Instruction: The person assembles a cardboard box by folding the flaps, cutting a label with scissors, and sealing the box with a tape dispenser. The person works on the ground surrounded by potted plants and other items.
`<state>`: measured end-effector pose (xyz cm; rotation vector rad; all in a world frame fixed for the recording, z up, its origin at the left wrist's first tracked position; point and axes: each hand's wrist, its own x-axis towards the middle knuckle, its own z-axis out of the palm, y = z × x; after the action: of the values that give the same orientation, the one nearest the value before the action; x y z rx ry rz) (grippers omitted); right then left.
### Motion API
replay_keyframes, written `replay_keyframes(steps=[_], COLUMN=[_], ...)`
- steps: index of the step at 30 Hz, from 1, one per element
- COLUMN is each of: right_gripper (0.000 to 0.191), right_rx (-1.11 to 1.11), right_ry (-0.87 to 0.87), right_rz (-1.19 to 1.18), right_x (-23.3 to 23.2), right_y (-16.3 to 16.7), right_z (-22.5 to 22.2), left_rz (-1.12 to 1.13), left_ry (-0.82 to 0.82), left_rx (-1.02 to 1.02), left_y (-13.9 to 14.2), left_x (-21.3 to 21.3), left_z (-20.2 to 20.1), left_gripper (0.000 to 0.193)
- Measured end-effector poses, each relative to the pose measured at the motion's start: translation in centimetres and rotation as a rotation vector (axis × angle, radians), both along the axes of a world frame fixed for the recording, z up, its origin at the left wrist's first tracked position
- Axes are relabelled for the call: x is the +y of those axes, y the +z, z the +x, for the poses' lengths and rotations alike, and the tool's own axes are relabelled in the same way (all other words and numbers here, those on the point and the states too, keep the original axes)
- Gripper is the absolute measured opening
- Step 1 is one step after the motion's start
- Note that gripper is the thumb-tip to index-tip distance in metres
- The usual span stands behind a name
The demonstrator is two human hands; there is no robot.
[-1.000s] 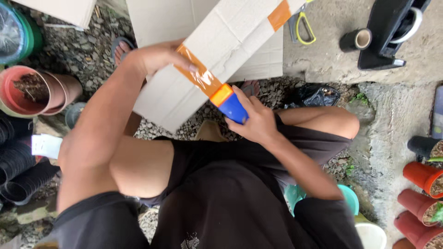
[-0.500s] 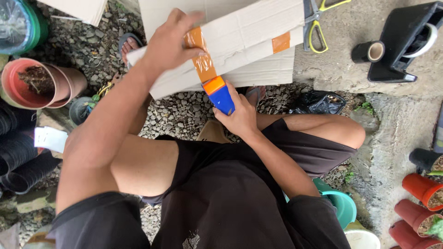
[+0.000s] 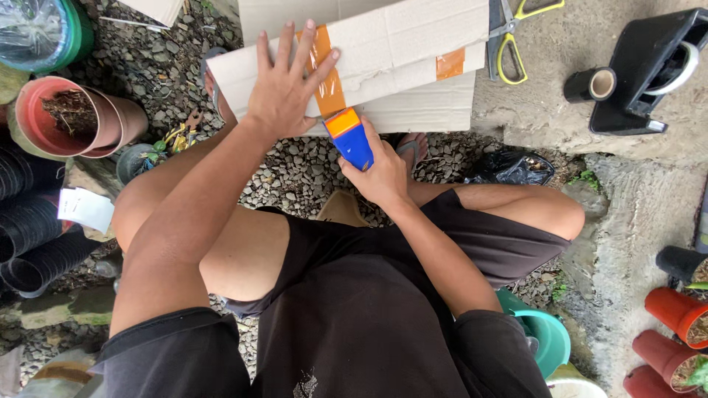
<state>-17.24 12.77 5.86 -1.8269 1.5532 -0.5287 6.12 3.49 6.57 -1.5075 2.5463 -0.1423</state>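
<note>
cardboard: the flat white cardboard sheet lies across the gravel and the concrete edge, right in front of the knees. Looks light and stiff, but I'd guess it bends easily along the folds, so press it flat rather than pinch it.
left hand: left hand is spread wide, palm down on the sheet, fingertips on the orange tape strip.
right hand: right hand is wrapped around the blue and orange tape dispenser, its orange end at the sheet's near edge.
dispenser feel: hard plastic, small, probably best held by the blue body like that.
tape: thin and sticky, likely wrinkles if not held taut.
nearby: yellow-handled scissors, a dark tape roll, a black desk dispenser, and pink pots off to the left.
</note>
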Motion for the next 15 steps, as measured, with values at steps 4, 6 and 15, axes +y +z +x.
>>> replay_keyframes(steps=[4, 6, 15], right_gripper=[0.089, 0.088, 0.093], right_rx=[0.010, -0.010, 0.073], right_ry=[-0.020, -0.018, 0.029], right_rz=[-0.017, -0.073, 0.025], right_x=[1.0, 1.5, 1.2], right_y=[1.3, 1.9, 3.5], right_z=[-0.4, -0.6, -0.6], left_rz=[0.036, 0.029, 0.036], left_ry=[0.045, 0.059, 0.072], left_rx=[0.072, 0.080, 0.090], left_y=[-0.5, -0.5, -0.3], left_x=[-0.4, -0.4, -0.7], left_z=[0.3, 0.3, 0.4], left_gripper=[0.121, 0.122, 0.121])
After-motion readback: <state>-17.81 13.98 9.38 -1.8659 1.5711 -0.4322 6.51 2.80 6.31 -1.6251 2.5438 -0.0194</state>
